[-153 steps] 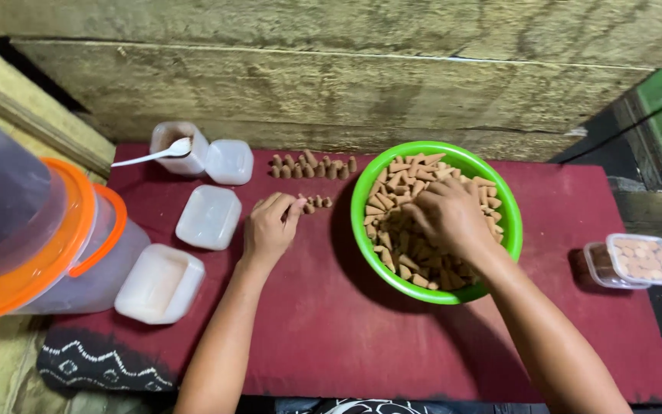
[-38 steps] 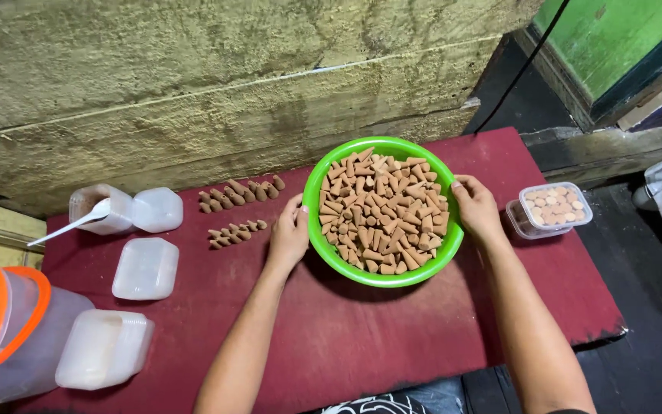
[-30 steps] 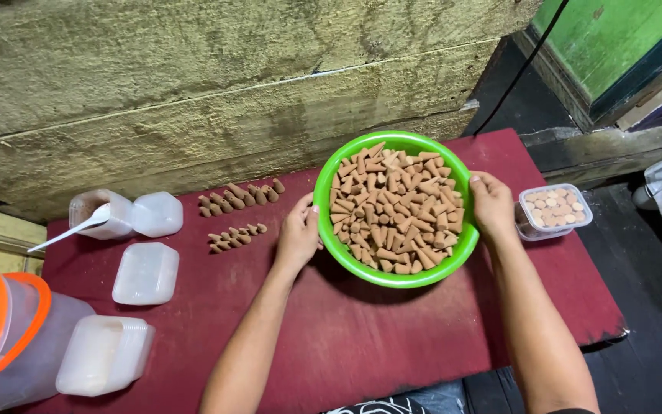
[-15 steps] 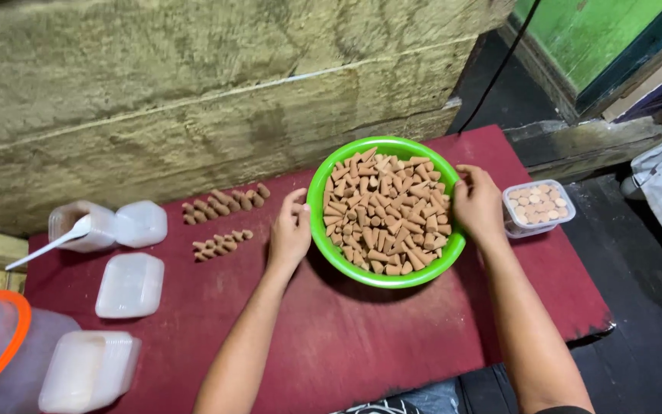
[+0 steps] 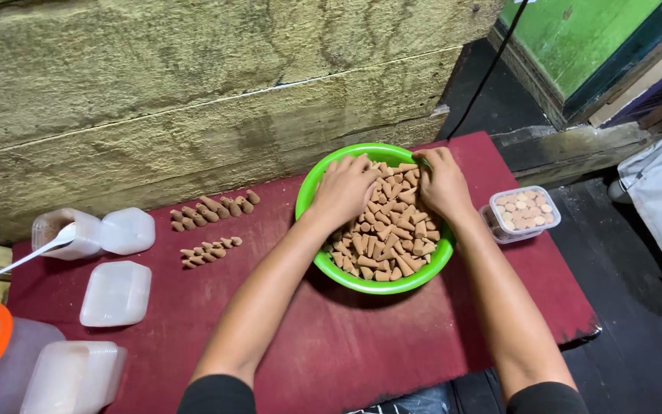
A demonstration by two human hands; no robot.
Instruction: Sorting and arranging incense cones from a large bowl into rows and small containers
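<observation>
A dark red tabletop (image 5: 392,337) stands against a rough, weathered wall, with a green bowl (image 5: 323,264) of tan cones (image 5: 392,238) towards its right side. Both hands are down in the bowl: the left hand (image 5: 344,188) and right hand (image 5: 442,182) lie palm-down on the cones at the far rim, fingers curled into the pile, though whether they pinch any I cannot tell. Two short rows of cones (image 5: 210,211) lie left of the bowl, and a small clear tub (image 5: 521,211) of pale discs sits just right of it.

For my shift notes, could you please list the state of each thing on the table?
Green bowl: upright, full of cones.
Left hand: in the bowl, on the cones.
Right hand: in the bowl, on the cones.
Small tub: lidded, holding round tablets.
Cone rows: two, on the cloth.
Spoon jar: open.
</observation>
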